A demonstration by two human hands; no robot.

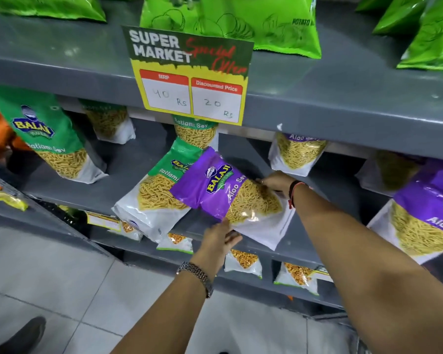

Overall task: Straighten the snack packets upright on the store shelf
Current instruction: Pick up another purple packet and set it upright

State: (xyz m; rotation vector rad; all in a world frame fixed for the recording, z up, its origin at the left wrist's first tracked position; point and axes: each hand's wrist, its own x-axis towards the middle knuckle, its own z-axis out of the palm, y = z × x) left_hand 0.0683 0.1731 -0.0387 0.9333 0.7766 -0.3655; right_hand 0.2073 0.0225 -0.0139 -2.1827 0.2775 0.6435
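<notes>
A purple Aloo Sev packet (223,192) lies tilted at the middle of the grey shelf (128,164), its top leaning left over a green Ratlami Sev packet (161,185). My left hand (220,238) grips its lower white edge from below. My right hand (276,181) holds its right side near the clear window. Another green packet (49,134) stands at the left, and a second purple packet (427,215) leans at the right. More packets stand further back on the shelf.
A price sign (189,75) hangs from the upper shelf edge, right above the held packet. Bright green chip bags (266,21) sit on the upper shelf. Small snack packets (243,261) line the lower shelf. Tiled floor (62,277) lies below.
</notes>
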